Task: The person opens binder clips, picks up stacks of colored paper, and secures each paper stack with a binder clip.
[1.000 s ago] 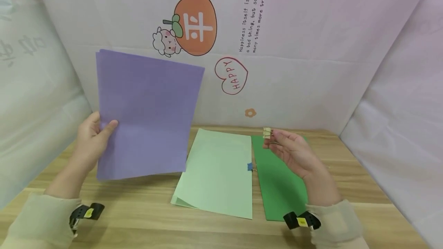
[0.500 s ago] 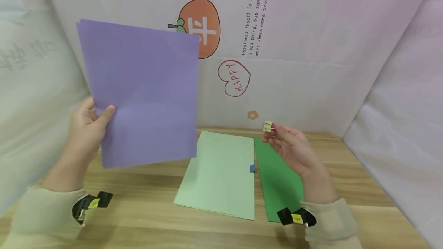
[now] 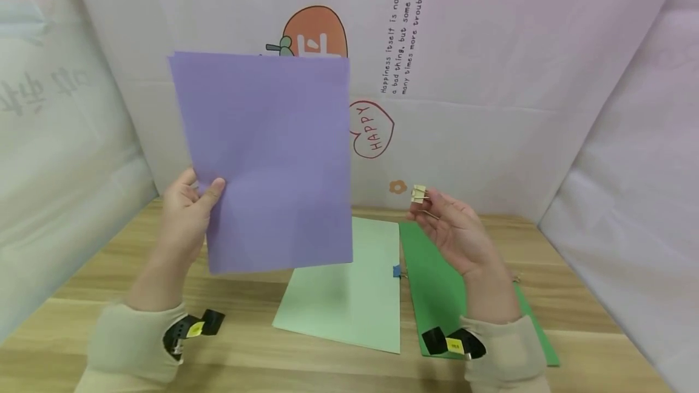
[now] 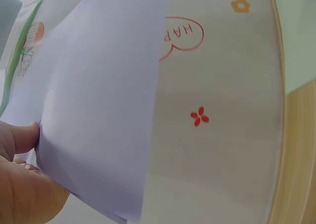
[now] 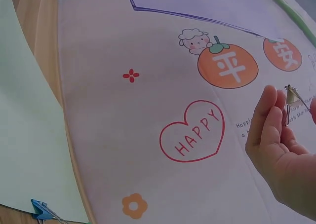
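My left hand [image 3: 188, 211] grips a thin stack of purple paper [image 3: 278, 156] by its left edge, thumb on the front face and fingers behind. The sheets stand upright above the table, their top left corners slightly offset. In the left wrist view the purple paper [image 4: 98, 100] bends a little near the thumb. My right hand [image 3: 459, 229] pinches a pale yellow binder clip [image 3: 418, 194] by its wire handles, held up to the right of the paper. The right wrist view shows the binder clip [image 5: 291, 96] between thumb and fingers, apart from the purple sheets [image 5: 197, 4] above.
A light green stack of paper [image 3: 349, 308] lies on the wooden table [image 3: 246, 344], a blue binder clip [image 3: 397, 271] on its right edge. Right of it, a dark green stack [image 3: 437, 296] lies partly under my right arm. A printed white cloth [image 3: 464, 138] rises behind.
The purple paper has risen from lower left, then shifted right toward the middle with my left hand. My right hand keeps the yellow clip, moving slightly up and left.
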Tool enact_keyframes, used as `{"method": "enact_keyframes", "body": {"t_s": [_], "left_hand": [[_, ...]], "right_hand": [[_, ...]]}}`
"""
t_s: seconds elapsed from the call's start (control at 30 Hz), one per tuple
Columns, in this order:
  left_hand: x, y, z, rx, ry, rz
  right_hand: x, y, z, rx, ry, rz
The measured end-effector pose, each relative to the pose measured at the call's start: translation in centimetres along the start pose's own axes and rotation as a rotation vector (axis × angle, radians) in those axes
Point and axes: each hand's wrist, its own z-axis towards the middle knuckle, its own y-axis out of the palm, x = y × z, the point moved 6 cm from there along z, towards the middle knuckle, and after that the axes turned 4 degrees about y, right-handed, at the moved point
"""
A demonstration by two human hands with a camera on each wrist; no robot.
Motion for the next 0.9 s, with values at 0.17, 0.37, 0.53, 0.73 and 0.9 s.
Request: {"method": "enact_keyframes", "body": {"t_s": [0.17,0.37,0.53,0.73,0.9], "left_hand": [[0.0,2.1,0.0,-0.015,-0.006,-0.010],[-0.2,3.6,-0.6,-0.051,-0.038,-0.003],[-0.1,4.1,-1.4,-0.094,-0.051,0.039],[0.5,4.6,-1.6,-0.112,-0.038,0.037],[0.6,4.8,-1.8,-0.122,-0.048,0.022]], "right_hand": [[-0.3,0.2,0.0,0.023,-0.022,-0.041],[-0.5,0.5,-0.3,0.076,-0.043,-0.102],[-0.3,1.1,-0.6,0.135,-0.057,-0.179],[-0.6,2.1,-0.9,0.188,-0.110,-0.246],[-0.9,2.8,-1.1,0.213,-0.167,-0.266]]}}
